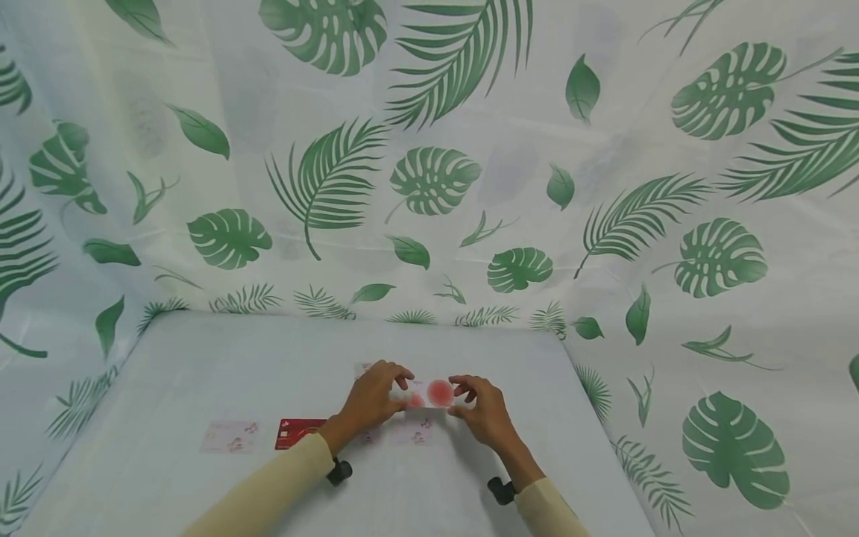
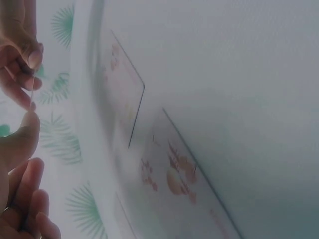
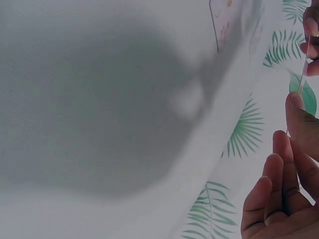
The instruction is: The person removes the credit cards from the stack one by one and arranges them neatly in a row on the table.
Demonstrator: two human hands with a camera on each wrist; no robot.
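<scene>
Between both hands, a white card with a red circle (image 1: pixel 440 393) and a smaller pinkish patch is held up above the table. My left hand (image 1: pixel 373 397) pinches its left end between thumb and fingers. At the right end, my right hand (image 1: pixel 485 412) pinches the card the same way. The wrist views show the card nearly edge-on as a thin line, with the left thumb (image 2: pixel 22 142) and the right thumb (image 3: pixel 301 119) against it. Beneath the hands lies a pale card with pinkish flower prints (image 1: pixel 412 432), partly overlapped by the left hand in the head view.
A red card (image 1: pixel 298 432) lies on the white table (image 1: pixel 154 485), partly covered by the left wrist. Left of it is another pale flowered card (image 1: pixel 230 437). A further pale card (image 1: pixel 363 368) shows behind the left hand. Leaf-printed sheets (image 1: pixel 436 261) hang around the table.
</scene>
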